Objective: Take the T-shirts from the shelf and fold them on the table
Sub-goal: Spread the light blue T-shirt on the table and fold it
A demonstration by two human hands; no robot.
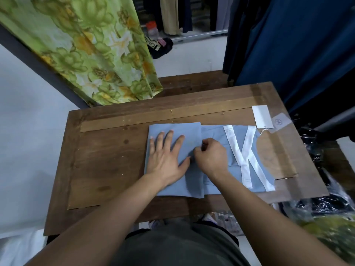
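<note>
Left hand point(166, 158): lying flat with fingers spread, palm pressing down on the folded-over left part of the T-shirt.
Right hand point(210, 156): curling its fingers and pinching the blue fabric at the edge of the fold, just beside the left thumb.
T-shirt point(217, 135): pale blue, lying on the table's middle, its left part doubled over; white trim point(247, 156) is crossing in a V shape over its right part.
Tag point(262, 117): a white card lying at the shirt's far right corner, hanging on a thin string, partly overlapping a clear plastic sleeve point(281, 122).
Table point(107, 166): dark brown wood, bearing the shirt, with a lighter strip running along its far side.
Floral cloth point(92, 54): green and yellow, hanging down at the far left, reaching the table's back edge.
Dark blue garments point(299, 50): hanging at the far right.
Plastic-wrapped items point(330, 204): sitting by the table's near right corner.
</note>
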